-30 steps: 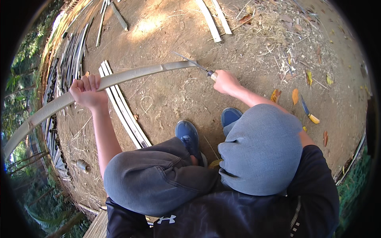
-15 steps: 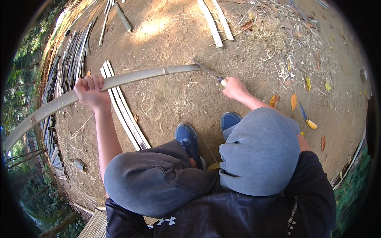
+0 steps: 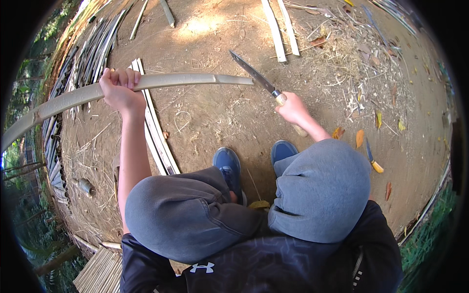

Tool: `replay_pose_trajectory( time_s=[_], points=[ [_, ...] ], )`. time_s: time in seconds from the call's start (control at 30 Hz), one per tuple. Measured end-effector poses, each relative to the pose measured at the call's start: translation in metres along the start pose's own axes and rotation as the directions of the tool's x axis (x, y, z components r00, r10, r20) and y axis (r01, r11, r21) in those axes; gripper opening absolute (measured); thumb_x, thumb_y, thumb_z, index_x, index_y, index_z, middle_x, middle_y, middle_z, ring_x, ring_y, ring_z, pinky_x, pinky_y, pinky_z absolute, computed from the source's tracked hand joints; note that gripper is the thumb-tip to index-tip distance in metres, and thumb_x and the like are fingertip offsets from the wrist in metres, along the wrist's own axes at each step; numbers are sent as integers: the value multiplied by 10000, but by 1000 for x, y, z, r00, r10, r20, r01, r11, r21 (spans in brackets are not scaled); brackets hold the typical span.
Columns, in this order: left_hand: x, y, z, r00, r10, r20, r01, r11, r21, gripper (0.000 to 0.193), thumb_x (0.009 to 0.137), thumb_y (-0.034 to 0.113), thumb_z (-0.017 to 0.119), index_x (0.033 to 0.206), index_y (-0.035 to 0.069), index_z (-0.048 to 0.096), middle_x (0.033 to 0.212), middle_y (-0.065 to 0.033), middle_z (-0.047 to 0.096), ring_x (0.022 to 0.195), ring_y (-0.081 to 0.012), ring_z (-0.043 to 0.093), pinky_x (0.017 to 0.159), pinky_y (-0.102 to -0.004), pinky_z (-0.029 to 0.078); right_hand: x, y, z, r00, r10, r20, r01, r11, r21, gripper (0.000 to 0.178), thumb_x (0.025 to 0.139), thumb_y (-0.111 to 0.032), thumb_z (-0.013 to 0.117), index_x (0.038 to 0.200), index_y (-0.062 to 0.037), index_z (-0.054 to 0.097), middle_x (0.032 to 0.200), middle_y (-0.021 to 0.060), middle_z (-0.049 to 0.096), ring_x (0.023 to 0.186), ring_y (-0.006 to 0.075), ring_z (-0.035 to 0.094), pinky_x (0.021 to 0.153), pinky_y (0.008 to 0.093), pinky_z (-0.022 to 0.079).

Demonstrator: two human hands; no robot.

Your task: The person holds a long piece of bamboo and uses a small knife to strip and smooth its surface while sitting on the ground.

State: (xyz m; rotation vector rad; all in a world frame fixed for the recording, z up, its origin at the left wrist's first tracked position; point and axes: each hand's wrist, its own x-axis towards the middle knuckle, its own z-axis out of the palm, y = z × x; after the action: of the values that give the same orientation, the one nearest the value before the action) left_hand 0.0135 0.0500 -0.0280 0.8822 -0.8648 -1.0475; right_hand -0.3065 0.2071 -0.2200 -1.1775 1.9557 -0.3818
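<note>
A long pale bamboo strip (image 3: 188,79) runs from the left rim to the middle, with a joint ridge near its right end. My left hand (image 3: 122,90) is closed around it, fingers over the top edge. In my right hand (image 3: 293,107) is a long-bladed knife (image 3: 258,77) with a dark blade and light wooden handle, pointing up and to the left. Its blade is close to the strip's right end; whether they touch I cannot tell. Under the strip, narrow split bamboo pieces (image 3: 155,129) lie on the ground.
A smaller knife (image 3: 374,161) with a yellowish handle lies on the dirt at right. Two pale strips (image 3: 276,31) lie ahead. Stacked bamboo poles (image 3: 97,46) line the left side, near a short bamboo piece (image 3: 86,186). My shoes (image 3: 227,166) stand near the middle.
The knife has turned so that its blade face shows more broadly. My left hand and the bamboo strip have shifted slightly right and up in the picture; the view has shifted too.
</note>
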Motion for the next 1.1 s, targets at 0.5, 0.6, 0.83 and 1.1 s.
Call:
replay_pose_trajectory(
  time_s=[0.5, 0.6, 0.83, 1.1],
  points=[
    [4, 5, -1, 933, -91, 349, 110, 993, -35, 489, 1009, 310, 483, 571, 133, 356, 505, -84, 447, 568, -253, 536, 739, -442, 471, 9, -8, -11, 991, -64, 122, 61, 998, 31, 239, 771, -128, 722, 986, -50, 655, 765, 121, 663, 720, 257, 662, 680, 383, 501],
    [1, 6, -2, 916, -118, 384, 128, 992, 0, 501, 1000, 294, 499, 552, 165, 316, 477, -41, 392, 482, -206, 464, 655, -394, 452, -12, -31, -18, 975, -102, 197, 77, 988, 133, 226, 770, -137, 735, 950, -39, 640, 718, 110, 637, 681, 249, 649, 659, 381, 499],
    [-3, 0, 22, 966, -82, 244, 89, 996, -14, 472, 980, 245, 509, 576, 174, 276, 487, -8, 293, 453, -168, 329, 578, -356, 384, -3, -27, 8, 981, -68, 182, 2, 940, 342, 187, 778, -128, 724, 886, -31, 606, 668, 78, 602, 630, 203, 625, 588, 368, 483],
    [-11, 4, 27, 952, -71, 299, 79, 997, -18, 455, 978, 228, 521, 596, 162, 283, 502, -4, 280, 463, -156, 334, 568, -359, 393, -22, -57, -4, 988, -120, 101, 98, 975, 200, 147, 795, -127, 705, 856, -47, 598, 691, 80, 597, 667, 223, 636, 618, 381, 493]
  ],
)
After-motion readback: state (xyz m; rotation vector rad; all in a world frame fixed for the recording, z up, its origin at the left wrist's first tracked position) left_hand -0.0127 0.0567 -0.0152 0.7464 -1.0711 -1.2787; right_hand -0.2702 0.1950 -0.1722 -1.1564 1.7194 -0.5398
